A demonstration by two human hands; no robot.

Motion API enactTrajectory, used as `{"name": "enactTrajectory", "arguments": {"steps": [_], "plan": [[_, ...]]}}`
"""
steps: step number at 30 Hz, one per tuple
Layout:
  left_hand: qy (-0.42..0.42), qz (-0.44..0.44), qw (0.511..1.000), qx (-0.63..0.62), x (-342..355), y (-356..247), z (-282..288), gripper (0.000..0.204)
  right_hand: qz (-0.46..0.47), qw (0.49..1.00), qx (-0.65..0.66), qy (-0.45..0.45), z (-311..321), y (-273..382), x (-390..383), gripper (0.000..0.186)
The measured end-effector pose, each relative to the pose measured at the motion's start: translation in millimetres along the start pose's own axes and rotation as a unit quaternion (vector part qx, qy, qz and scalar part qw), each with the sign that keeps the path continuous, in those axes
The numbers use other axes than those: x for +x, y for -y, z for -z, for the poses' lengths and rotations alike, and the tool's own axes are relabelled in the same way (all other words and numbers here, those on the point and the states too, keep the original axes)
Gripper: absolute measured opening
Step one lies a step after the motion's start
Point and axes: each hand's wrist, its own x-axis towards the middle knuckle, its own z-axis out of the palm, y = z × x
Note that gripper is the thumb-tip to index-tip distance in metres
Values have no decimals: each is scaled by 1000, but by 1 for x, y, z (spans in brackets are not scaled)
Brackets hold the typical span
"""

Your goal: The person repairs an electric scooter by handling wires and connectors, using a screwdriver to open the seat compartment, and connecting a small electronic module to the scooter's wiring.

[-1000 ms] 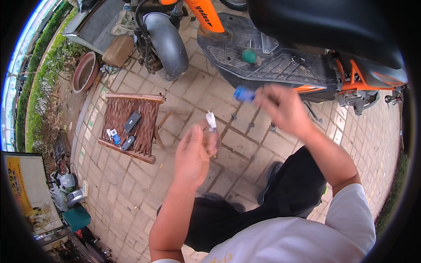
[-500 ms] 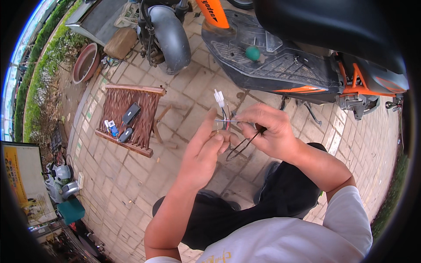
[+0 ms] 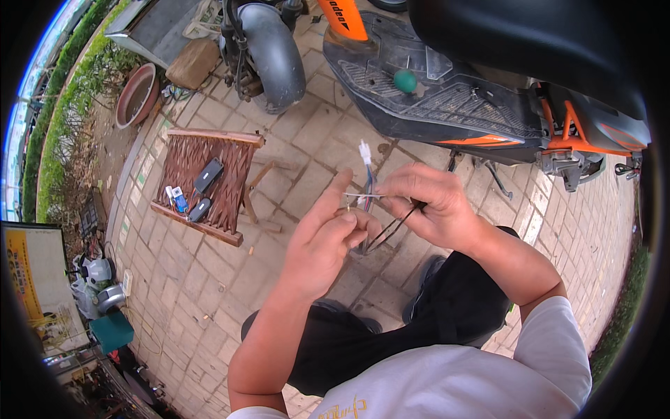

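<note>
Pinching seems to be the whole trick here: the right hand [image 3: 427, 202] has thumb and fingers closed on a thin metal piece [image 3: 366, 196], with its tip reaching over to the left hand [image 3: 323, 234]. My guess is that's for fine control. The left has its index finger poking up and its thumb pressed in near the other fingers, narrow grip, though tbh I can't tell what exactly is under the thumb.

White plug [image 3: 365, 151] sits up above the fingers between both hands, on its coloured wires [image 3: 369, 179], probably so the other end is exposed to work on. A thin black cord [image 3: 388, 232] loops down from the right hand close to the left fingers, so it could get in the way. Fingers hide most of the wire too.

Off to the left, a woven stool [image 3: 187, 155] doubles as a parts table: black box [image 3: 208, 176], dark fob [image 3: 199, 210], small blue piece [image 3: 180, 202]. Ahead, the scooter footboard [image 3: 453, 108] carries a green ball-shaped thing [image 3: 405, 81].
</note>
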Motion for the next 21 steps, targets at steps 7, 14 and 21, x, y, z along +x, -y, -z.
{"name": "enactTrajectory", "arguments": {"steps": [7, 14, 21], "plan": [[79, 16, 986, -144, 2, -2, 10, 57, 22, 999, -21, 43, 7, -7, 5, 30], [64, 72, 980, -173, 2, -5, 9, 50, 1, 994, 29, 104, 6, -2, 10, 23], [29, 8, 997, -73, 2, 0, 4, 42, -20, 993, 9, 112, 2, 4, 12, 27]]}}
